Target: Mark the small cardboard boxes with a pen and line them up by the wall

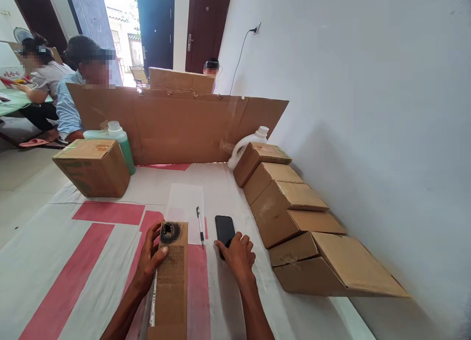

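Note:
A long, narrow cardboard box lies in front of me, with a dark-ringed round hole near its far end. My left hand grips its left side, thumb on top and fingers along the edge. To the right, my right hand is closed over the near end of a black smartphone, thumb at its left edge and fingers bent at its right. Between the hands, a pen rests partly on a white sheet of paper.
Several cardboard boxes line the right side by the wall. Another box and a green-liquid bottle stand at back left. A white jug is at back right, before an upright cardboard panel. People sit beyond.

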